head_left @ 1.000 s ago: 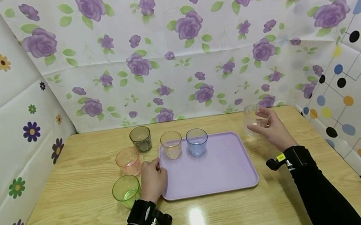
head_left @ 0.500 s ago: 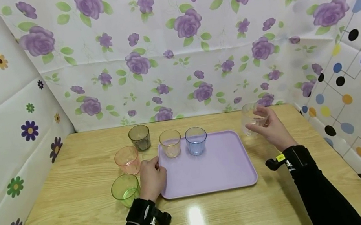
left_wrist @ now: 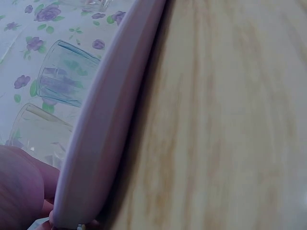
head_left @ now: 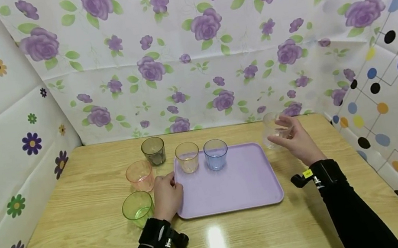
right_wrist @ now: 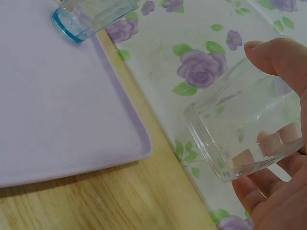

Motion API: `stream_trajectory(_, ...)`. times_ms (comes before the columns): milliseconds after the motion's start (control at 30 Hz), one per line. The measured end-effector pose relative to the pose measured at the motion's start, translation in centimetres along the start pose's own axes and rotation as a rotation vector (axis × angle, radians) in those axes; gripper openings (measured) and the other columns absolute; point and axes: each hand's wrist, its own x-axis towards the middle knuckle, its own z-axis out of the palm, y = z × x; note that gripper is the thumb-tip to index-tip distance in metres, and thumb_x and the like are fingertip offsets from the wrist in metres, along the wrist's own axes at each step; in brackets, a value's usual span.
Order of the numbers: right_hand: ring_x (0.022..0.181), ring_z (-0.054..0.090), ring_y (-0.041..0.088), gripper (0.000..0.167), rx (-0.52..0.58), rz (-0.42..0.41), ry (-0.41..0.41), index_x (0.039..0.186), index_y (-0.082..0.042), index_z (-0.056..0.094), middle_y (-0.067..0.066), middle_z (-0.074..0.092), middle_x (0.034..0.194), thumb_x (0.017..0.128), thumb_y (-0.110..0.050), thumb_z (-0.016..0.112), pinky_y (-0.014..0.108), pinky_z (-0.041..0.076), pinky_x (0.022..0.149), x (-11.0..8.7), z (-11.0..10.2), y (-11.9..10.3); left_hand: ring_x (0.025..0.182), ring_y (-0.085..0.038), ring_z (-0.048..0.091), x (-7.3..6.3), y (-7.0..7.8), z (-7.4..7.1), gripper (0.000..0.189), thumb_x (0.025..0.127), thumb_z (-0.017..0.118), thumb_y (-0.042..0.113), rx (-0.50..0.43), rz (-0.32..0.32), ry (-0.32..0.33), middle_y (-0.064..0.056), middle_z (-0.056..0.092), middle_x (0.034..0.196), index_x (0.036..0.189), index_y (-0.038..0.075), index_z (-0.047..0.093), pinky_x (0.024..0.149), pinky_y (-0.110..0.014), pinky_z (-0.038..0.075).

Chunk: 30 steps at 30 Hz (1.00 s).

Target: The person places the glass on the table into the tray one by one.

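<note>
A clear glass (head_left: 272,133) is held in my right hand (head_left: 298,141), to the right of the lilac tray (head_left: 233,188). In the right wrist view the thumb lies along one side of the clear glass (right_wrist: 240,120), with fingers behind it. My left hand (head_left: 167,196) grips the tray's left edge; the left wrist view has the tray rim (left_wrist: 110,110) close up beside that hand (left_wrist: 21,187). Standing on the tray near its back left are a pale yellow glass (head_left: 188,158) and a blue glass (head_left: 216,155).
Left of the tray, on the wooden table (head_left: 63,234), stand a dark grey glass (head_left: 154,152), an orange glass (head_left: 140,177) and a green glass (head_left: 138,211). The green one sits right beside my left hand. A floral cloth (head_left: 178,48) hangs behind the table.
My right hand has shifted slightly left with the clear glass, bringing it a little nearer to the tray. The left hand keeps its hold on the tray edge.
</note>
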Motion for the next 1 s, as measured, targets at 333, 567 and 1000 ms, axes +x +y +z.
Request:
stream_trajectory(333, 0.162, 0.035, 0.037, 0.097, 0.016, -0.006, 0.004, 0.176, -0.018, 0.014, 0.013, 0.030, 0.179, 0.104, -0.042, 0.076, 0.054, 0.041, 0.125, 0.1, 0.7, -0.6, 0.092, -0.029, 0.053, 0.1, -0.1, 0.0, 0.046, 0.094, 0.058, -0.003, -0.002, -0.005, -0.001, -0.019, 0.060, 0.096, 0.136, -0.020, 0.066, 0.078, -0.037, 0.045)
stream_trajectory(567, 0.161, 0.038, 0.037, 0.094, 0.028, -0.007, 0.004, 0.175, -0.015, 0.017, 0.013, 0.033, 0.176, 0.105, -0.033, 0.077, 0.050, 0.043, 0.124, 0.2, 1.4, -1.1, 0.092, -0.029, 0.053, 0.1, 0.0, 0.0, 0.047, 0.095, 0.058, -0.002, -0.005, -0.022, -0.008, -0.019, 0.060, 0.097, 0.138, -0.019, 0.065, 0.078, -0.037, 0.045)
stream_trajectory(1000, 0.159, 0.040, 0.036, 0.092, 0.041, -0.027, -0.022, 0.174, -0.015, 0.020, 0.013, 0.035, 0.175, 0.104, -0.029, 0.078, 0.029, 0.047, 0.114, 0.3, 3.0, -1.6, 0.094, -0.029, 0.052, 0.0, 0.2, 0.0, 0.048, 0.094, 0.058, -0.003, -0.012, -0.040, -0.010, -0.019, 0.059, 0.099, 0.139, -0.018, 0.065, 0.078, -0.036, 0.045)
